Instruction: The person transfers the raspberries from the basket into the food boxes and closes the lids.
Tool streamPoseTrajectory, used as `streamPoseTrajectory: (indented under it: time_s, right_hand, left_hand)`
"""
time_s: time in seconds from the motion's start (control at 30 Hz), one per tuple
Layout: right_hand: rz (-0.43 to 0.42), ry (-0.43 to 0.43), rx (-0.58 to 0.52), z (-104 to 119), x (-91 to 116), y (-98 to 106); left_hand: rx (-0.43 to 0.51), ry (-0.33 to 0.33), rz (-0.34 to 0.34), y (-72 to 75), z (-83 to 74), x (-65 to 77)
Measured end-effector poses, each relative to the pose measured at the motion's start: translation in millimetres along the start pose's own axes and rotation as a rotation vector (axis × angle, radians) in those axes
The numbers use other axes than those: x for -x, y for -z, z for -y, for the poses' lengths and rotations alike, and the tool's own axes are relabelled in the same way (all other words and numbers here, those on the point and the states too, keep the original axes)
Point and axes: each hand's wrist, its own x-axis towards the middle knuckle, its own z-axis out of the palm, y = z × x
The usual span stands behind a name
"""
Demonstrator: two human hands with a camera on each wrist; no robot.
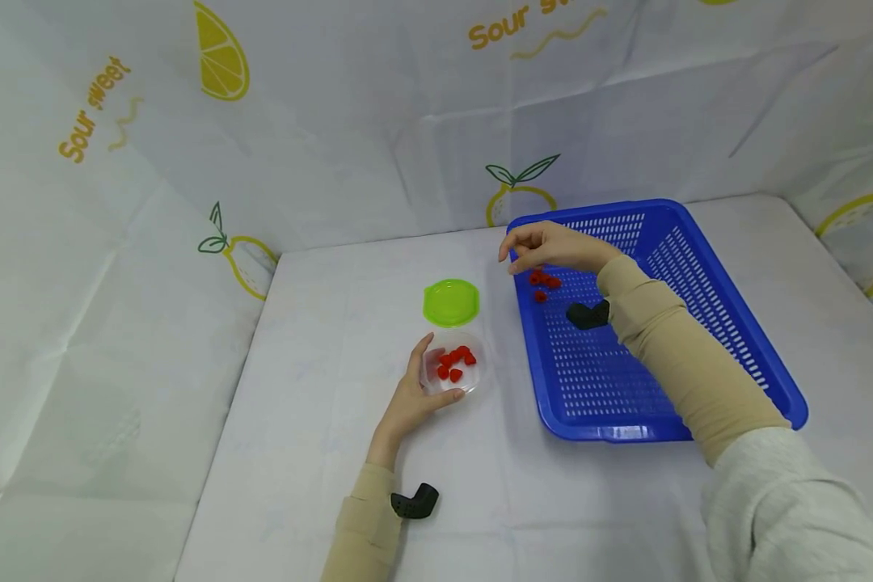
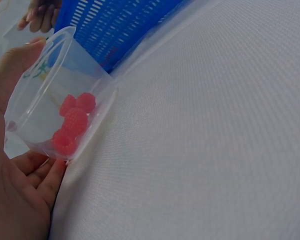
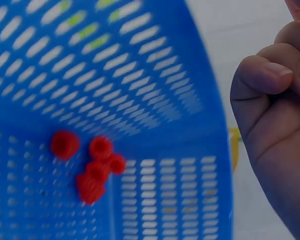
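My left hand (image 1: 407,402) holds a clear plastic container (image 2: 42,117) on the white-covered table, thumb on one side and fingers on the other. Inside lie several red raspberries (image 1: 455,375). In the left wrist view the thumb rests at the rim and the fingertips near the base. My right hand (image 1: 548,246) is over the far left corner of the blue basket (image 1: 626,433), fingers loosely bent, with nothing visible in them. Below it, several more raspberries (image 3: 97,171) sit clustered in the basket's corner, one slightly apart.
A bright green lid (image 1: 451,303) lies flat just beyond the container, left of the basket. A white cloth (image 1: 349,89) with lemon prints hangs behind the table. Perforated walls surround the basket's floor. Black wrist pieces (image 1: 416,501) are on both forearms.
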Motion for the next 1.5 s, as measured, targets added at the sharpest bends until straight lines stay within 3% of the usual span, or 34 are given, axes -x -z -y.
streamPoseTrajectory:
  time_s: [0.37,0.5,0.7,0.9,1.1,1.5]
  right_hand:
    - [-0.102,-0.030,-0.118,-48,13,16]
    - [-0.117,-0.079,-0.124,-59,13,18]
    - [-0.118,-0.188,-0.031,-73,14,18]
    - [-0.064,-0.258,0.090,-86,15,16]
    - [-0.048,-0.277,0.222,-93,14,14]
    - [-0.032,-0.269,0.356,-95,12,10]
  left_hand:
    - [-0.007,-0.013,0.000,0.4,0.6,1.2]
    - [-0.006,-0.013,-0.001,0.4,0.9,1.5]
    - [0.001,-0.016,0.002,0.5,-0.3,0.5]
    - [0.010,-0.009,0.010,0.8,-1.7,1.2]
    - [0.005,-0.016,0.005,1.1,-2.4,1.3]
    - [0.004,-0.008,0.005,1.0,-1.9,0.8]
